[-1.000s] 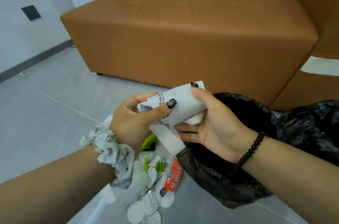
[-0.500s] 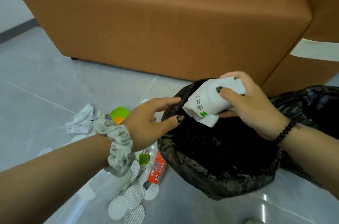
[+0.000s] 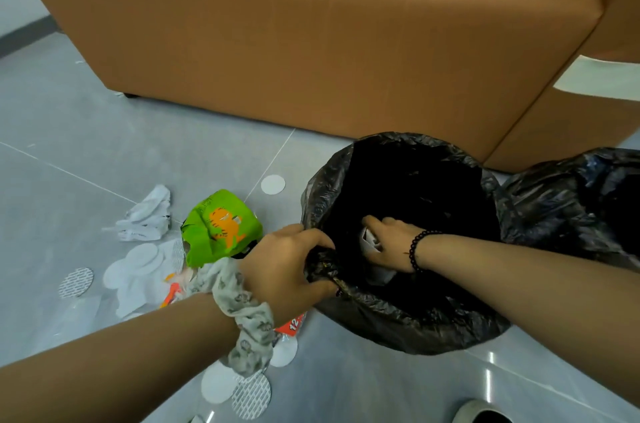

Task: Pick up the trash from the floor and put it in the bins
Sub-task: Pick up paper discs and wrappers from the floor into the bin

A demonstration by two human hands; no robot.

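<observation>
A bin lined with a black bag (image 3: 408,325) stands on the grey floor at centre right. My left hand (image 3: 287,267) grips the bag's near left rim. My right hand (image 3: 388,242) reaches down inside the bin and holds a crumpled white paper wrapper (image 3: 370,239), mostly hidden by the fingers. On the floor to the left lie a green wrapper with an orange cat (image 3: 220,228), a crumpled white paper (image 3: 145,215), several white round lids (image 3: 138,267) and a red packet (image 3: 292,324) partly under my left wrist.
A brown sofa (image 3: 311,42) stands right behind the bin. A second bin with a black bag (image 3: 571,201) sits at the right edge. A shoe tip (image 3: 481,414) shows at the bottom. More round lids (image 3: 235,384) lie near my left forearm.
My right hand has carried the white wrapper from above the bin down into it. My left hand moved from beside the rim to gripping it. The view tilted down.
</observation>
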